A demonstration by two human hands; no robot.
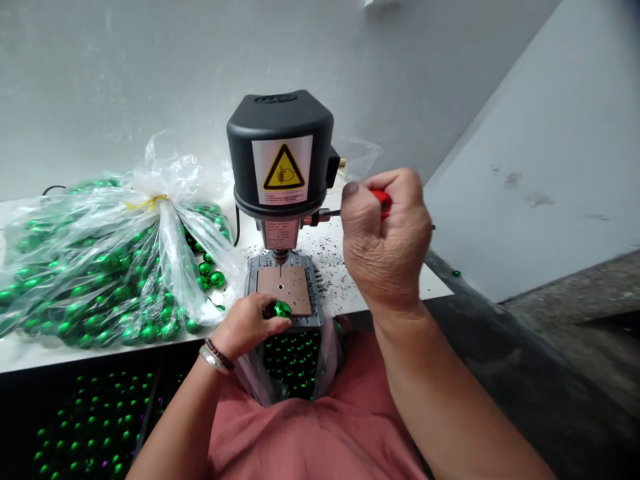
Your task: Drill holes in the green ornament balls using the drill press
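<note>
While your right hand is closed around the red knob at the drill press's side, your left hand has its fingers clamped on a shiny green ball. You have that ball at the near edge of the brown plate, just in front of the drill bit; whether it touches the plate, you cannot tell from here. To your left, a tied clear bag full of green balls lies on the table, with loose balls between it and the drill press. Dark shavings are scattered to the right of the base.
</note>
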